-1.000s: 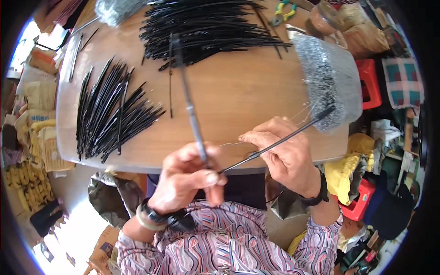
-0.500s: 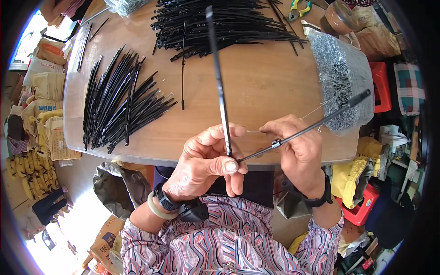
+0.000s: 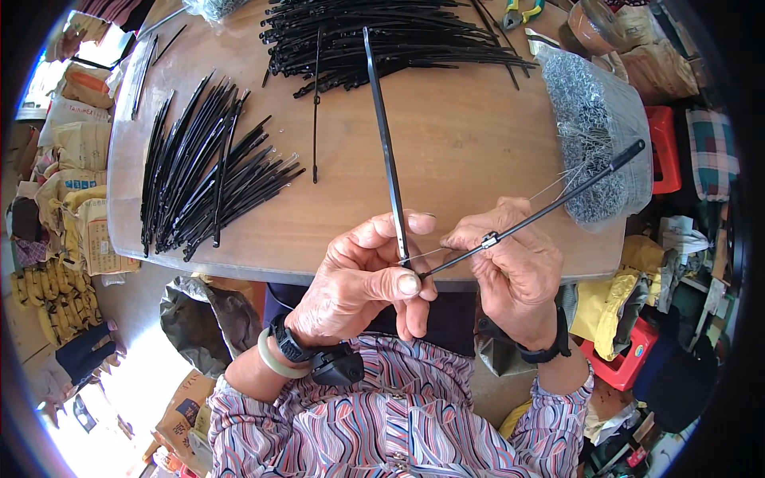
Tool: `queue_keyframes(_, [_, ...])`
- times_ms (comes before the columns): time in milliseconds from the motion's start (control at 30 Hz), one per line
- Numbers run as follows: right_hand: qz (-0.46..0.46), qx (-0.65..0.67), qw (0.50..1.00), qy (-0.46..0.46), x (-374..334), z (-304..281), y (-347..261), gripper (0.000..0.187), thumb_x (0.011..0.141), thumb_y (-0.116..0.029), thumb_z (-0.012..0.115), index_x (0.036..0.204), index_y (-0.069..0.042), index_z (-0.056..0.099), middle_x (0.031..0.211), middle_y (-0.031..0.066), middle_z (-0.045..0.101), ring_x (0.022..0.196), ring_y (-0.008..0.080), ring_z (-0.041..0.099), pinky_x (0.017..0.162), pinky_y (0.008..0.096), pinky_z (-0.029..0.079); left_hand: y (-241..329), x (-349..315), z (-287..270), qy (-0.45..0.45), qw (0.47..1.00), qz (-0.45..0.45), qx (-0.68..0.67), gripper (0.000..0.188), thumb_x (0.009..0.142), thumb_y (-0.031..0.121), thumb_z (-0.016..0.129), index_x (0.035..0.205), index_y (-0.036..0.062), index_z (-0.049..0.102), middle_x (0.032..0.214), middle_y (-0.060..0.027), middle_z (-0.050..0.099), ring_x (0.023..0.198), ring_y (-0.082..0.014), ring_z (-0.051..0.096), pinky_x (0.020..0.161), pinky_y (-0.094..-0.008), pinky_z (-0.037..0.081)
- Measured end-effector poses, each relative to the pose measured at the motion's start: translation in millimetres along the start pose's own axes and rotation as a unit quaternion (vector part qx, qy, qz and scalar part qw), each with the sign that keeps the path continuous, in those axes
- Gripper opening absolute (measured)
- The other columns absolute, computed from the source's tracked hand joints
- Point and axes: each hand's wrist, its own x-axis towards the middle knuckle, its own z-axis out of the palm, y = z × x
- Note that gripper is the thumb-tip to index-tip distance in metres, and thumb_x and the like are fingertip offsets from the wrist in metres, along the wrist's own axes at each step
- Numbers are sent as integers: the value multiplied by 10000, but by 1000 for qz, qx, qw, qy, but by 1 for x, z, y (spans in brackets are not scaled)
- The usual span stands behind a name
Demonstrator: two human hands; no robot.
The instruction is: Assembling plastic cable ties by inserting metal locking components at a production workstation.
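My left hand (image 3: pixel 339 275) is closed in a pinch where two slim black rods meet. One is a flat black rod (image 3: pixel 386 143) pointing away over the table; the other is a round black rod (image 3: pixel 586 186) slanting right, with a small clip-like collar on it, passing over my right hand (image 3: pixel 522 267). That hand is closed, its thumb and forefinger pinching a thin metal wire (image 3: pixel 429 254). The wire's near end meets the flat rod just above my left thumb; its other end sticks out behind my right fingers. How the rods join is hidden by my left fingertips.
A large heap of black rods (image 3: pixel 374 44) lies at the table's far side, a smaller pile (image 3: pixel 195 171) at left, and a single rod (image 3: pixel 316 119) between. A clear bag of small metal wire pieces (image 3: pixel 590 127) lies at right. Pliers (image 3: pixel 522 14) lie far right, near a tape roll (image 3: pixel 594 28).
The flat rod's far end has tipped lower toward the table. My right hand has shifted slightly, and the wire's near end now reaches the flat rod by my left thumb.
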Motion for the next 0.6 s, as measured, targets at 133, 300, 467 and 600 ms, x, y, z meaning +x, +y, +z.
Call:
queue_keyframes(133, [14, 12, 1000, -2, 0, 2, 1, 123, 794, 16, 683, 911, -17, 698, 856, 95, 713, 732, 247, 625, 706, 354, 453, -1, 0, 0, 0, 1000, -6, -19, 599, 868, 60, 732, 1417, 73, 493, 861, -233, 675, 542, -337, 670, 425, -376, 526])
queue_keyframes(300, [37, 15, 999, -5, 1, 5, 0, 181, 748, 45, 715, 915, -25, 706, 853, 80, 712, 733, 233, 622, 706, 347, 457, -3, 1, -2, 11, 998, -20, -60, 596, 866, 68, 741, 1412, 84, 501, 856, -224, 668, 495, -313, 642, 405, -360, 518])
queue_keyframes(467, [57, -4, 998, 4, -2, 4, 7, 252, 698, 82, 706, 909, -56, 722, 839, 48, 710, 751, 211, 643, 750, 333, 465, -4, -2, 2, -10, 986, -24, -163, 602, 857, 66, 755, 1405, 93, 508, 851, -218, 652, 441, -286, 598, 368, -322, 497])
queue_keyframes(600, [64, 22, 997, 25, -1, 2, 9, 250, 707, 88, 691, 911, -51, 725, 833, 41, 711, 763, 207, 644, 736, 325, 469, -4, -2, 1, -8, 991, -4, -133, 604, 856, 67, 758, 1405, 100, 510, 845, -223, 646, 423, -284, 583, 356, -321, 491])
